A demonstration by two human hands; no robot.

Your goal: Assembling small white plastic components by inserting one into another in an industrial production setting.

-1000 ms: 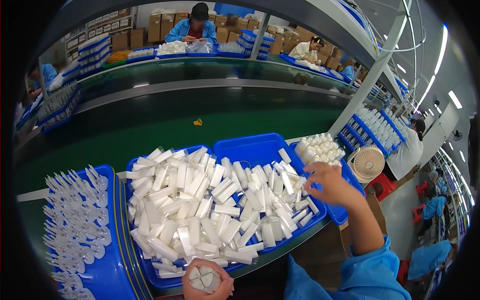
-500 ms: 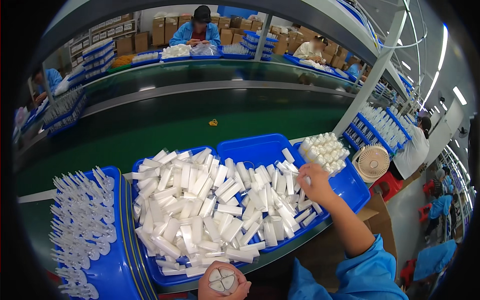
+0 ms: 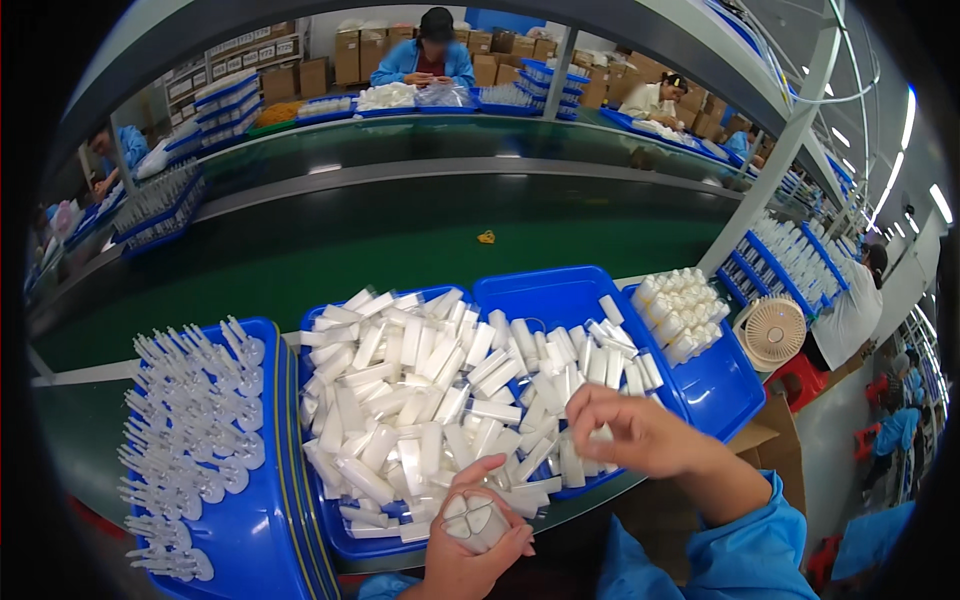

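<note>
My left hand (image 3: 468,545) is at the lower edge, closed around a small bundle of white plastic tubes (image 3: 474,519) held end-up. My right hand (image 3: 628,432) hovers over the near right part of a heap of white plastic tubes (image 3: 440,400) and pinches one white tube (image 3: 600,435) between its fingertips. The heap fills a blue tray (image 3: 545,290) in front of me. Both sleeves are light blue.
A blue tray (image 3: 250,540) on the left holds rows of upright white pump pieces (image 3: 190,410). On the right, a blue tray (image 3: 725,390) carries a cluster of white caps (image 3: 680,310). Beyond lies a green conveyor belt (image 3: 400,245). A small fan (image 3: 772,332) stands right. Other workers sit behind.
My right hand has moved from the far right of the heap toward me and left, with a tube in its fingers. My left hand stays low with its bundle.
</note>
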